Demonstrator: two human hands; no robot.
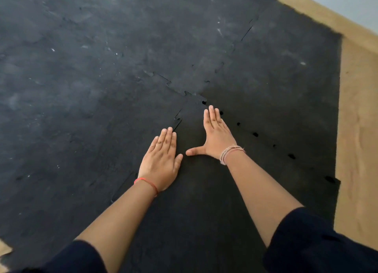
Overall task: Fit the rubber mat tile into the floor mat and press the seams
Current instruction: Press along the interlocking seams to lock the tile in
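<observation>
A black rubber mat tile [196, 190] lies under both my hands, set among the other tiles of the black floor mat [81, 78]. My left hand [160, 161] rests flat, palm down, on the jigsaw seam [177, 121] along the tile's left side. My right hand [215, 135] lies flat with the thumb spread, its fingertips near the tile's far corner. A row of small dark gaps [255, 134] marks the seam on the tile's right side. Neither hand holds anything.
Bare tan floor [358, 129] borders the mat on the right and at the back right, with a pale wall [347, 0] beyond. Another seam [248, 30] runs away toward the back. A bit of tan floor [4, 250] shows at the lower left.
</observation>
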